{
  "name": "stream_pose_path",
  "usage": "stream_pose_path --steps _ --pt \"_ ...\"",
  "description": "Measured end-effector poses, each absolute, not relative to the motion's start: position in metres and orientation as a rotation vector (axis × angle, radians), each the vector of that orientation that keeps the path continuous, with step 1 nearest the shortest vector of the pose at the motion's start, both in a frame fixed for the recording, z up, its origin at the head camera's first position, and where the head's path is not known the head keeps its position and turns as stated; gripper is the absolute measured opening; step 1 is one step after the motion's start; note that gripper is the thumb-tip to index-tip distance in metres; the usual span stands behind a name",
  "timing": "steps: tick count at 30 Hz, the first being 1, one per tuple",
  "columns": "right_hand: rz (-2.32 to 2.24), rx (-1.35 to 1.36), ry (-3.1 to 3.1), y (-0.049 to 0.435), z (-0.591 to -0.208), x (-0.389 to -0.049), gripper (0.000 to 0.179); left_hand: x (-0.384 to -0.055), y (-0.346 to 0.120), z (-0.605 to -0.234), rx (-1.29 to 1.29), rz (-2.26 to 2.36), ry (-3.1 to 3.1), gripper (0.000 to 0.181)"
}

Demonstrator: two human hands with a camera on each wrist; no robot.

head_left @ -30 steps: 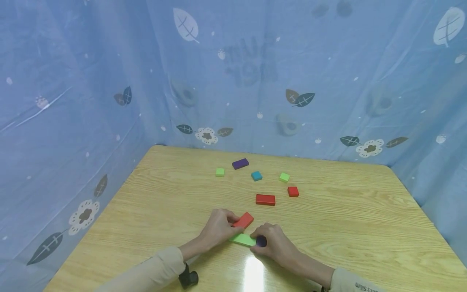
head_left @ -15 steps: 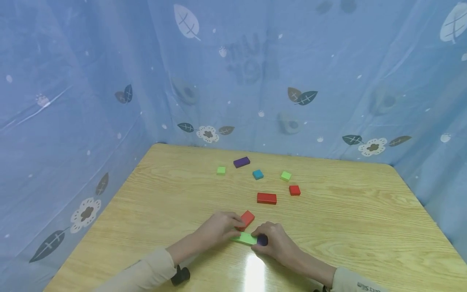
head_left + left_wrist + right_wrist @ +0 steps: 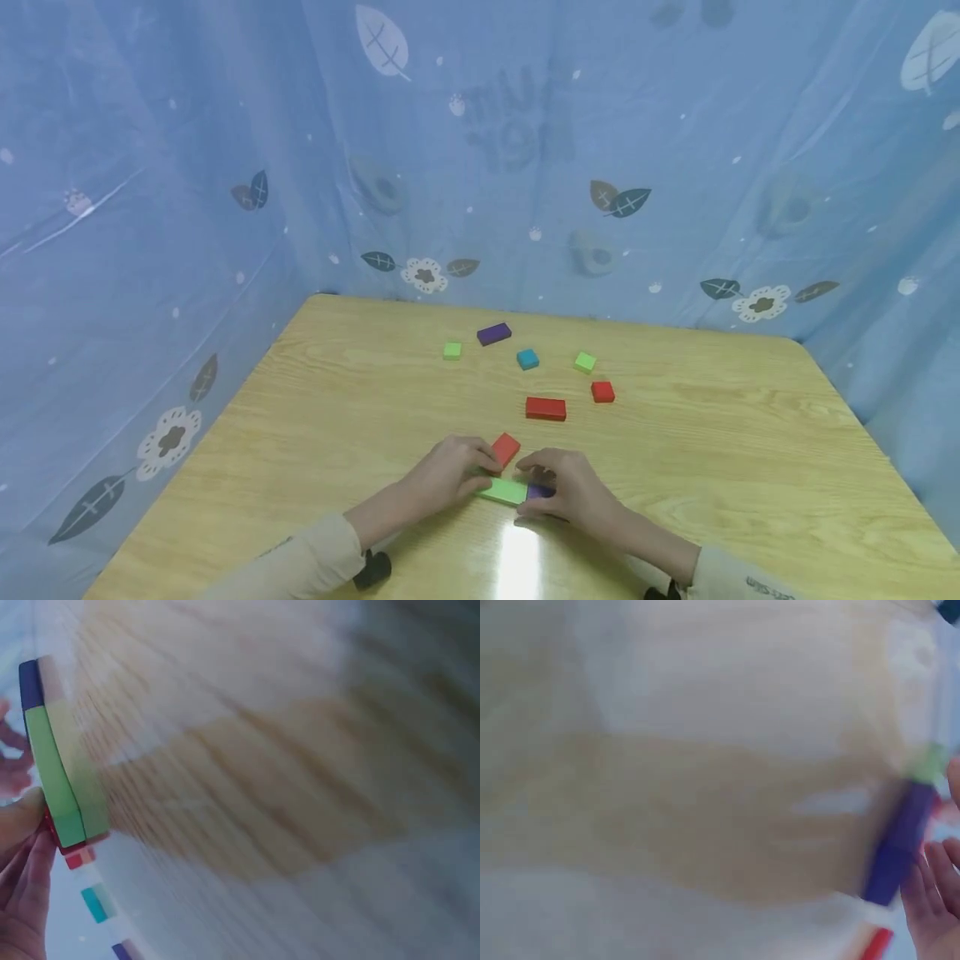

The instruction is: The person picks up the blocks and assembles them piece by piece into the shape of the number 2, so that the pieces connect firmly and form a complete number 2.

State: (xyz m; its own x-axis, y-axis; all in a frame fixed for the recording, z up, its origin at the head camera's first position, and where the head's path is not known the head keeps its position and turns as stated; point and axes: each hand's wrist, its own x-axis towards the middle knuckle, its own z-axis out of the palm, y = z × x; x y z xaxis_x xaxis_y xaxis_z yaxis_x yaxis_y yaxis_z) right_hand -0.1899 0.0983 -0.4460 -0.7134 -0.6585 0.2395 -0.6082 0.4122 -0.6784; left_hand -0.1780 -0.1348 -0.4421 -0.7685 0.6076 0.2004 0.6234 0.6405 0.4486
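A long light-green block (image 3: 504, 491) lies end to end with a purple block (image 3: 537, 492) near the table's front. An orange-red block (image 3: 507, 447) sits slantwise just behind the green one. My left hand (image 3: 446, 475) has its thumb against the green block's left end and its fingertips at the orange-red block. Around the purple block stands my right hand (image 3: 573, 492), with thumb and fingers spread apart. In the right wrist view the purple block (image 3: 901, 841) shows beside that hand's fingers, which partly look relaxed; the picture is blurred.
Farther back lie a long red block (image 3: 546, 409), a small red block (image 3: 603, 392), a blue block (image 3: 528, 359), two small green blocks (image 3: 452, 352) and another purple block (image 3: 494, 334). A patterned blue curtain (image 3: 525, 167) surrounds the wooden table (image 3: 712, 433).
My left thumb has shifted off the orange-red block onto the green block's end. My right fingers have spread, showing more of the purple block. The blocks stay about where they were.
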Motion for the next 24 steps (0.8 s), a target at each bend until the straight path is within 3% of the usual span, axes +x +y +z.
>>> stream_pose_path --steps 8,14,20,24 --pt "-1.513 -1.049 2.104 0.14 -0.405 -0.261 0.038 -0.178 -0.135 -0.445 -1.029 -0.839 -2.8 0.017" --pt "-1.705 -0.884 1.98 0.147 -0.414 -0.315 0.048 -0.178 -0.139 -0.447 -0.996 -0.908 -2.794 0.018" --pt "-1.446 -0.929 2.126 0.144 -0.437 -0.336 0.059 -0.177 -0.138 -0.446 -0.99 -0.969 -2.805 0.018" --pt "-1.285 -0.979 2.23 0.142 -0.441 -0.336 0.052 -0.178 -0.135 -0.446 -1.007 -0.956 -2.786 0.018"
